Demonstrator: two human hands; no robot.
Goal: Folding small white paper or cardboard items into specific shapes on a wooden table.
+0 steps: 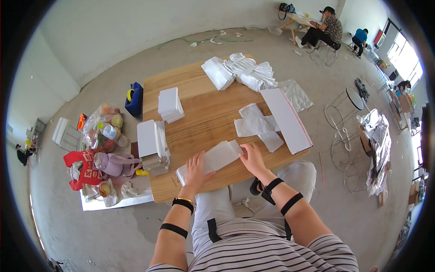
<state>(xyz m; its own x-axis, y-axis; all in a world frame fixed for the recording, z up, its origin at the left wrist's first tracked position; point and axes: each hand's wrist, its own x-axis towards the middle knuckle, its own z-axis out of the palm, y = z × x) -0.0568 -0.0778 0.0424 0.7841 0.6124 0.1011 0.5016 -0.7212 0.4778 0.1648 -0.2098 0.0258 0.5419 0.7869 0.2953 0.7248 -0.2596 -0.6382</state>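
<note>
A flat white sleeve (220, 156), partly see-through, lies slantwise near the front edge of the wooden table. My left hand (195, 170) rests flat across its left end, fingers stretched out and thumb along the near edge. At its right end my right hand (252, 158) has bent fingers closed on the edge. Loose translucent white bags (258, 127) lie crossed just beyond my right hand, partly against a long white box (286, 120). To the left of my left hand stands a stack of white boxes (152, 139), with a smaller stack of white cards (170, 104) farther back.
Bundled white bags (238, 71) sit at the table's far edge, beside a clear plastic bag (295, 95). Off the left side are a blue container (134, 99), fruit in a plastic bag (108, 129), a lilac bag (113, 164) and a red bag (84, 170). Stools (355, 98) stand right.
</note>
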